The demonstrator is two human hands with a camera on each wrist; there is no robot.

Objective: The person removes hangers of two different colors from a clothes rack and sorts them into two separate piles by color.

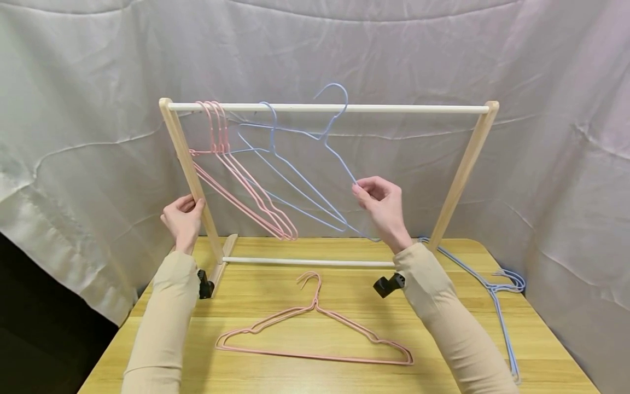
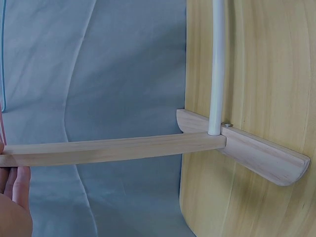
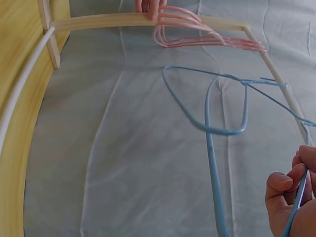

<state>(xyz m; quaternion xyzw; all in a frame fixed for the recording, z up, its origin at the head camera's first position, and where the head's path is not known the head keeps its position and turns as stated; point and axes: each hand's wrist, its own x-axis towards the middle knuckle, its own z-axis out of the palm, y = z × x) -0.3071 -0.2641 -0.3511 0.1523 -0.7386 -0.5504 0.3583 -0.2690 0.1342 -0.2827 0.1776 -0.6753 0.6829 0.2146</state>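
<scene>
In the head view, my right hand [image 1: 383, 205] pinches one shoulder of a light-blue wire hanger [image 1: 326, 135]. This hanger's hook rises over the white top rail [image 1: 408, 109], its tip above the rail. To its left, another blue hanger [image 1: 273, 131] hangs on the rail. Several pink hangers [image 1: 227, 131] hang close together at the rail's left end. My left hand [image 1: 183, 219] grips the rack's left wooden post [image 2: 118, 150], thumb and fingers around it. The right wrist view shows the blue wire [image 3: 212, 168] crossing in front of the pink hangers.
Pink hangers [image 1: 315, 357] lie stacked on the wooden table [image 1: 275, 377] in front of the rack. Several blue hangers [image 1: 499, 312] lie at the table's right edge. A white lower bar [image 1: 305, 262] joins the rack's feet, and a grey curtain [image 1: 418, 49] hangs behind.
</scene>
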